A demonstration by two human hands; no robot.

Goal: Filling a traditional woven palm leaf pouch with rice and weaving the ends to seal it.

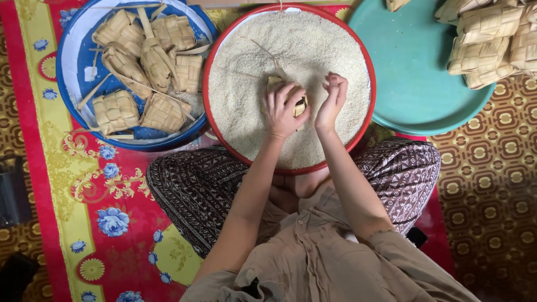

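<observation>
My left hand (282, 110) grips a small woven palm-leaf pouch (298, 104) over a red-rimmed basin (358, 137) full of raw white rice (305, 47). The pouch's loose leaf strips trail up across the rice. My right hand (332, 100) hovers just right of the pouch with fingers pinched together; grains inside them cannot be made out. Both hands sit near the basin's middle, in front of my crossed legs.
A blue basin (72, 56) at the upper left holds several woven pouches (156, 61). A teal tray (414, 72) at the upper right carries more pouches (486, 39) at its far edge. Red and yellow floral mat (84, 184) lies beneath, patterned brown flooring to the right.
</observation>
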